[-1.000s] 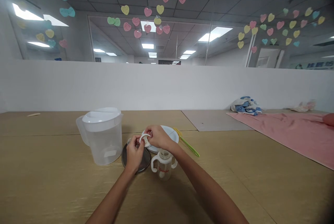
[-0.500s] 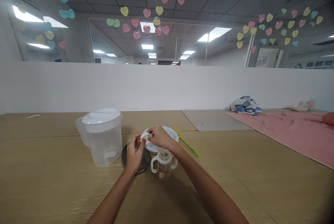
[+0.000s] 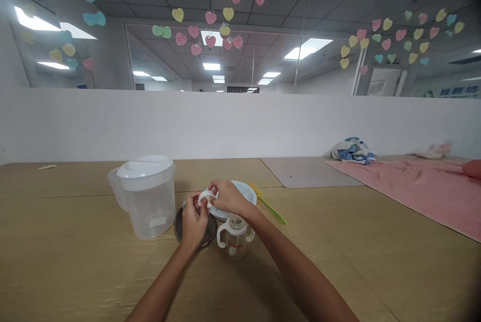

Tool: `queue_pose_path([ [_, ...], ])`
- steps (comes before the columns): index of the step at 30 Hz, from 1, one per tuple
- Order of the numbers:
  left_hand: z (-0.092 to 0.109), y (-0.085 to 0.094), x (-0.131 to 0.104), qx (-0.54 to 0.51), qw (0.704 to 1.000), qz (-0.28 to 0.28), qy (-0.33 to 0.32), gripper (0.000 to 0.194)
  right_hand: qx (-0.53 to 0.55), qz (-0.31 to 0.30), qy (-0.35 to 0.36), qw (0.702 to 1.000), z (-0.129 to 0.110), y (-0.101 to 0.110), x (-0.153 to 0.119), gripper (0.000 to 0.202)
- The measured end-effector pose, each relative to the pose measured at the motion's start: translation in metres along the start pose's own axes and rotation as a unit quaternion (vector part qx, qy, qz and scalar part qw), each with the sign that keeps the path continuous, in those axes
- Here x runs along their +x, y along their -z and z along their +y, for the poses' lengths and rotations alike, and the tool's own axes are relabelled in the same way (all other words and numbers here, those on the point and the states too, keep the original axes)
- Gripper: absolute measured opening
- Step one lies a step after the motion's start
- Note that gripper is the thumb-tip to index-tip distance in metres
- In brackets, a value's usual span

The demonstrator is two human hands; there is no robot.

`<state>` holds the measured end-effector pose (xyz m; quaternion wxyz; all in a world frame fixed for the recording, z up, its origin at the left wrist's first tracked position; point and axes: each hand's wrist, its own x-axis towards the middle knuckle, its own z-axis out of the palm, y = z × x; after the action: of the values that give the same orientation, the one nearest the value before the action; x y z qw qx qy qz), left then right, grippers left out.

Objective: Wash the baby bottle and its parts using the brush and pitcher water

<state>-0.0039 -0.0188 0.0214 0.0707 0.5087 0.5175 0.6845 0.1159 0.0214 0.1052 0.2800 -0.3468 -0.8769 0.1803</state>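
Between my two hands is a white bottle collar ring (image 3: 205, 196), held above a dark round tray (image 3: 206, 234). My left hand (image 3: 194, 217) grips its left side with thumb and fingers. From the right, my right hand (image 3: 226, 197) pinches the ring, its fingertips partly inside the opening; whether they also hold a small part there I cannot make out. Just in front of my right wrist stands an uncapped clear baby bottle (image 3: 236, 243) with two white handles and red print. Behind my right hand lies a white plate (image 3: 246, 191), partly covered by it.
A translucent lidded pitcher (image 3: 148, 202) stands to the left. Right of the plate lies a green-handled brush (image 3: 272, 210) with a yellow head. A blue and white cloth (image 3: 353, 150) is bunched by the wall, beside a pink cloth (image 3: 421, 187).
The white ring has turned and shifted slightly left in my hands, so its opening shows more. My right fingers have moved in closer to it. The bottle, pitcher and plate stay put.
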Motion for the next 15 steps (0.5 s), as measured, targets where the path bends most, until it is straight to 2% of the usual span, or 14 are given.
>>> queue_pose_path([
  [3, -0.003, 0.000, 0.000, 0.013, 1.000, -0.002, -0.016, 0.030, 0.091, -0.071, -0.005, 0.993, 0.004, 0.001, 0.001, 0.026],
  [4, -0.004, 0.001, 0.000, 0.018, 1.000, 0.002, -0.020, 0.029, 0.099, -0.076, -0.003, 0.992, 0.005, 0.000, 0.001, 0.025],
  [10, -0.002, 0.000, -0.002, 0.017, 1.000, -0.006, -0.003, 0.026, -0.074, 0.033, 0.059, 0.995, -0.002, -0.009, 0.000, 0.016],
  [15, 0.001, 0.004, -0.003, 0.000, 1.000, -0.025, -0.002, 0.032, -0.105, 0.046, 0.062, 0.991, -0.003, -0.008, 0.000, 0.016],
])
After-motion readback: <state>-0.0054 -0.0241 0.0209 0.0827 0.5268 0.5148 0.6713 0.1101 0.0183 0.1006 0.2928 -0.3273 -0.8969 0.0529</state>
